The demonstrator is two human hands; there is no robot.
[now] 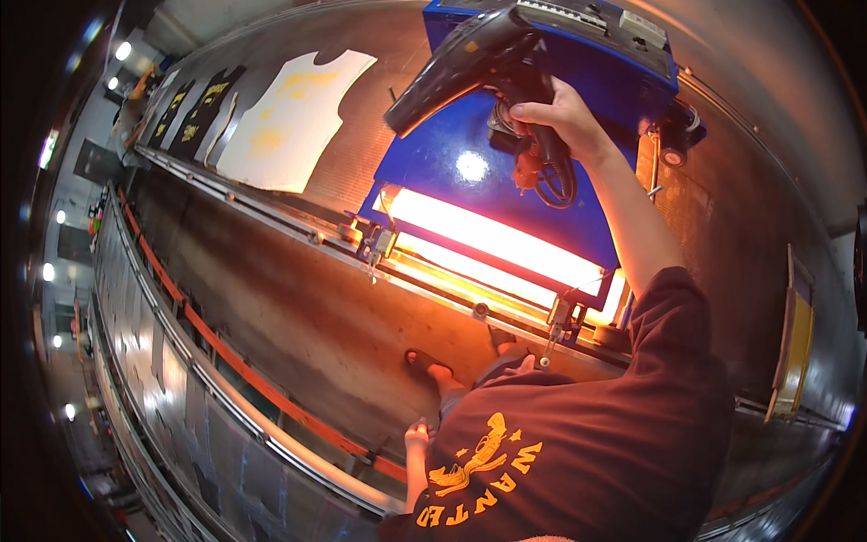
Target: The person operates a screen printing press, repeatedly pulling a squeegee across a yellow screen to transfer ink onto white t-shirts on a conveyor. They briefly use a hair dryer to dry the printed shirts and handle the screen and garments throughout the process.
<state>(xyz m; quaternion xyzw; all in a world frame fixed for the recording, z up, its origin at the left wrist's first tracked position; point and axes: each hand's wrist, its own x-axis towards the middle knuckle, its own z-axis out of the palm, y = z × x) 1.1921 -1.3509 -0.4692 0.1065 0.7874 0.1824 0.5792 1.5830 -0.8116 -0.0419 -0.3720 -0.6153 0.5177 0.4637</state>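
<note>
My right hand (562, 116) is raised and shut on the handle of a black heat gun (456, 68), whose nozzle points left and down. The gun's cord (553, 181) hangs in a loop below my fist. Under it stands a blue flash dryer (470, 163) with long heating strips (492, 237) glowing orange. My left hand (417, 436) hangs low by my hip, away from the machine, with nothing seen in it; its fingers are too small to read. A white shirt (289, 108) with yellow print lies flat on a board to the left.
Black shirts with yellow print (194, 113) lie on boards further left along the metal rail (271, 208). An orange pipe (226, 352) and a grey railing run along the floor at left. My sandalled foot (426, 361) stands on the brown floor. A yellow panel (795, 352) leans at right.
</note>
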